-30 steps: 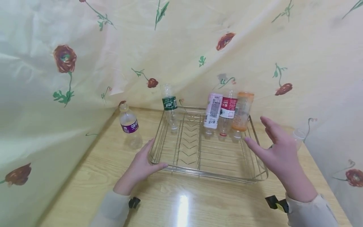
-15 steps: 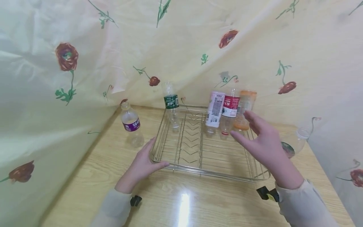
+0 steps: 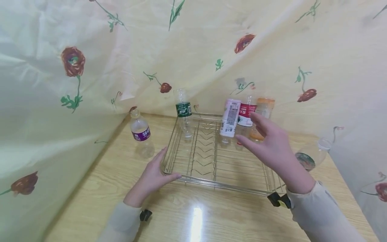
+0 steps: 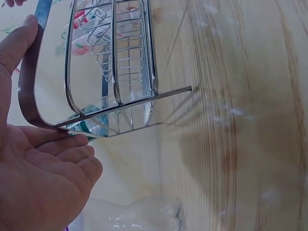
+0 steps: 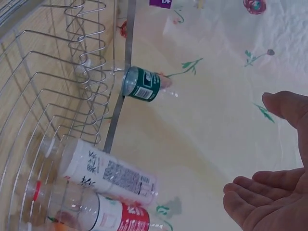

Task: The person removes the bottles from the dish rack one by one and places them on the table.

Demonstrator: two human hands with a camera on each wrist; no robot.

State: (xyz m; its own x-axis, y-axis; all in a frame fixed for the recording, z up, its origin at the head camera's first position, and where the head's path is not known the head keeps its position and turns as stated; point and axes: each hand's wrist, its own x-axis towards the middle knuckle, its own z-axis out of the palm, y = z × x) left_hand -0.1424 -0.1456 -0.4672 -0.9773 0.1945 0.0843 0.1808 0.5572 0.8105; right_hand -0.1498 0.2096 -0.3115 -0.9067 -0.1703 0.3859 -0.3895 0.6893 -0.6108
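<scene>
My left hand (image 3: 152, 176) rests at the front left corner of a wire dish rack (image 3: 211, 183), its thumb against the rim and its fingers along the outside. Over the rack's right half, my right hand (image 3: 272, 148) holds nothing, thumb and fingers spread apart. Behind it in the head view, several plastic bottles stand upside down in the rack: a white-and-pink bottle (image 3: 230, 117), a red-labelled bottle (image 3: 246, 114) and an orange-ended bottle (image 3: 266, 102), partly hidden by the hand. A green-labelled bottle (image 3: 183, 110) is upside down at the back left.
A purple-labelled clear bottle (image 3: 140, 132) stands upright on the wooden table (image 3: 169, 215), left of the rack. To the right, a tilted clear bottle (image 3: 315, 153) with a dark label is partly behind my right forearm. Flowered cloth (image 3: 196, 47) hangs behind and at both sides.
My right hand has moved left from beside the rack's right edge to above it, uncovering the clear bottle on the right. My left hand has stayed at the corner.
</scene>
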